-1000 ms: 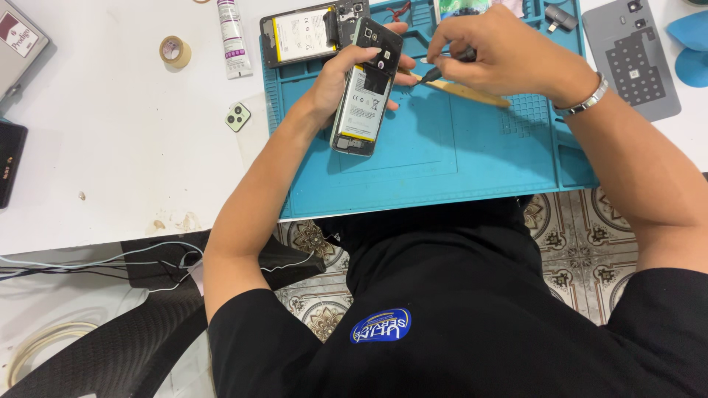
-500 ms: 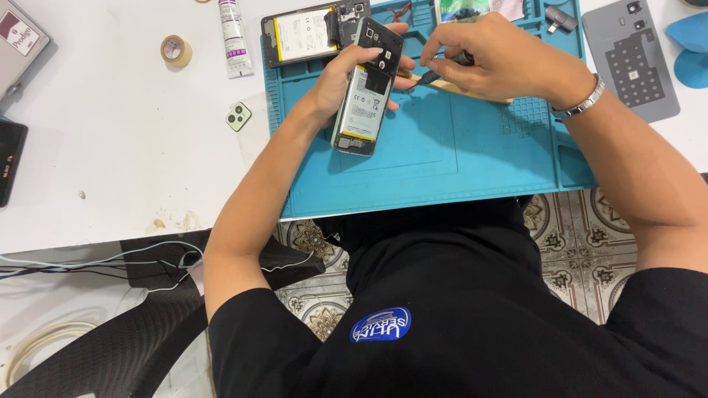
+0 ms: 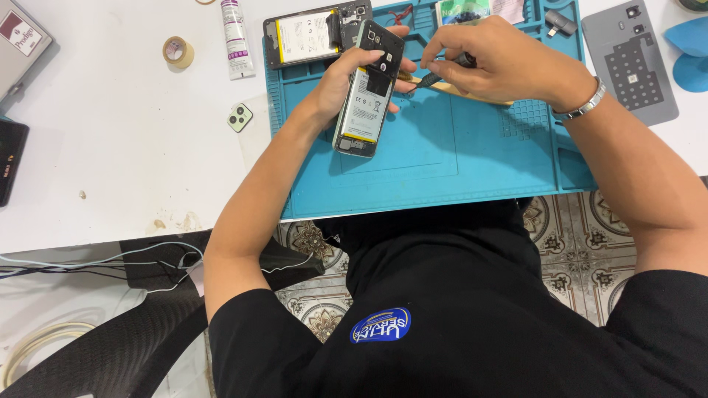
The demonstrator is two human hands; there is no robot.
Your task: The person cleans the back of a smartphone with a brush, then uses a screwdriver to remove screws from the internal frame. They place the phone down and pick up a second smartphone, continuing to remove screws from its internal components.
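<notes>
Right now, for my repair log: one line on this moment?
left hand: holds opened phone | right hand: dark tool at phone | over blue mat

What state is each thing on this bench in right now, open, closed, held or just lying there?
Held phone: back cover off, battery showing, gripped in the left hand.
Dark tool: pinched in the right hand, tip at the phone's upper part.
Second phone: opened, battery exposed, lying on the blue mat.
Grey back cover: detached, lying on the table.
Tape roll: lying flat.
White tube: lying on its side.
</notes>
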